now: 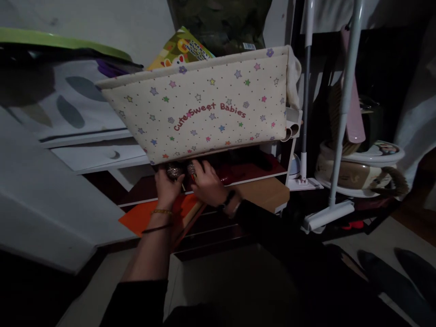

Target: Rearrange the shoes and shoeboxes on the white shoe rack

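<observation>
Both hands at the shelf under the star-print fabric bin.

My left hand (169,184) has its grip clenched on a glittery ball (173,171); right hand (208,184) lies just beside it on the shelf (259,175), fingers bent near a second small glittery piece (191,169), grip there I cannot tell. One orange sheet (143,218) lies under the wrists. Above, one fabric bin (204,109) reads "Cute Sweet Babies"; it holds one yellow picture book (180,50). Two mop poles (340,113) stand to the right.
</observation>
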`<action>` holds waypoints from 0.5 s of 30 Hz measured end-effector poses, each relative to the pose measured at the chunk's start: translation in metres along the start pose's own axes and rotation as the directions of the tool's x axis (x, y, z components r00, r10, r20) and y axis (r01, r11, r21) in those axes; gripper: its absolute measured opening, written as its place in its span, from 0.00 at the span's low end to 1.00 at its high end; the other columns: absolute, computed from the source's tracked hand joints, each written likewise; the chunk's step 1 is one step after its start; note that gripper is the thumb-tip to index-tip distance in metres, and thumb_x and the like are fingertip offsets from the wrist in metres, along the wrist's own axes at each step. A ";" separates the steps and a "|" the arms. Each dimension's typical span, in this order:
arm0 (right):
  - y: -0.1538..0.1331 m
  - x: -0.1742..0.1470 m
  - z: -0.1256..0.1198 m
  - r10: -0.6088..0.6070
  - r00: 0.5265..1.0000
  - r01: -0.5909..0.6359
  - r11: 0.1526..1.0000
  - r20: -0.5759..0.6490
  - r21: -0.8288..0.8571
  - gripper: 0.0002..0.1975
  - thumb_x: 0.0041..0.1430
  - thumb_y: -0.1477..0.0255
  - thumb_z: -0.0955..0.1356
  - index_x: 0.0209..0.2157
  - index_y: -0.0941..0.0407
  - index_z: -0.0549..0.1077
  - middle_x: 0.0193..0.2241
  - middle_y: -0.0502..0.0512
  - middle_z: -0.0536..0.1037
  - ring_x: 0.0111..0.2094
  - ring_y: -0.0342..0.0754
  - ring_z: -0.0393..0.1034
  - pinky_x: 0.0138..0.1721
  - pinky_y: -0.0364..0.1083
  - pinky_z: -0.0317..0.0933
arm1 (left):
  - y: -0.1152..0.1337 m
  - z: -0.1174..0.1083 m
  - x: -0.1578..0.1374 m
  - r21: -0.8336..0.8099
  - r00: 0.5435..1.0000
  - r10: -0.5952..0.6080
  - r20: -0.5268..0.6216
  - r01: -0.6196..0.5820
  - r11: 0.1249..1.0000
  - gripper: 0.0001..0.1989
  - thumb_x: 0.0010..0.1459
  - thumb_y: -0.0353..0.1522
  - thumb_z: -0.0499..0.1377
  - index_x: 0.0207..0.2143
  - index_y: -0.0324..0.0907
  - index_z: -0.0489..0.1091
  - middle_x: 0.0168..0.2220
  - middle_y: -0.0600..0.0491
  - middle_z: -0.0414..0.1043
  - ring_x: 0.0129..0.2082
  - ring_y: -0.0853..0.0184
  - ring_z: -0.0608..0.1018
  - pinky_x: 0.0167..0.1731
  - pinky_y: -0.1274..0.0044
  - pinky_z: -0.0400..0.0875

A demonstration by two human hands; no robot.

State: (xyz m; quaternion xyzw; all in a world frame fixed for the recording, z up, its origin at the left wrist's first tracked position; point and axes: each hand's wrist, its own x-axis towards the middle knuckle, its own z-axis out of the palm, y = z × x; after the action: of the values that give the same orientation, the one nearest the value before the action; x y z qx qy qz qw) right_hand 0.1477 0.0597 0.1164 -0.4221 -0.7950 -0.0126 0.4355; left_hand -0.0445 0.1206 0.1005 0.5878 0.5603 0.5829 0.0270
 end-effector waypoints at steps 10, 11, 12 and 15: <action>0.010 0.022 0.010 0.115 0.992 -0.123 0.956 -0.045 -0.266 0.23 0.69 0.70 0.67 0.64 0.46 0.68 0.58 0.64 0.68 0.54 0.60 0.63 0.54 0.58 0.64 | 0.006 -0.018 0.000 0.280 0.888 0.210 0.409 -0.341 0.897 0.33 0.50 0.24 0.60 0.61 0.41 0.70 0.47 0.40 0.71 0.54 0.44 0.74 0.59 0.55 0.67; 0.015 0.020 0.002 0.096 0.994 -0.108 0.944 -0.054 -0.312 0.22 0.68 0.68 0.70 0.62 0.48 0.70 0.58 0.65 0.69 0.56 0.62 0.62 0.56 0.61 0.61 | 0.007 -0.020 -0.001 0.299 0.863 0.226 0.452 -0.385 0.873 0.34 0.51 0.24 0.60 0.62 0.43 0.69 0.49 0.40 0.71 0.55 0.44 0.73 0.59 0.55 0.68; 0.019 0.018 -0.005 0.083 0.995 -0.098 0.930 -0.058 -0.354 0.21 0.66 0.65 0.72 0.59 0.51 0.72 0.58 0.66 0.70 0.57 0.64 0.61 0.59 0.64 0.58 | 0.008 -0.022 -0.003 0.309 0.833 0.247 0.496 -0.435 0.846 0.34 0.52 0.24 0.59 0.63 0.45 0.69 0.52 0.40 0.70 0.57 0.45 0.72 0.59 0.56 0.68; 0.028 0.010 -0.021 0.096 0.994 -0.112 0.898 -0.059 -0.424 0.23 0.63 0.59 0.74 0.54 0.57 0.74 0.53 0.68 0.75 0.58 0.66 0.61 0.61 0.69 0.51 | 0.010 -0.027 -0.013 0.304 0.700 0.308 0.644 -0.604 0.737 0.35 0.55 0.22 0.56 0.64 0.51 0.69 0.66 0.44 0.64 0.67 0.49 0.65 0.64 0.57 0.63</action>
State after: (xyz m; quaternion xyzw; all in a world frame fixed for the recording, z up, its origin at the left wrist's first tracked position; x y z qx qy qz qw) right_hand 0.1783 0.0765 0.1268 -0.5488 -0.7410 -0.1708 0.3473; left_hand -0.0530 0.0915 0.1079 0.8404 0.4863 0.2103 -0.1141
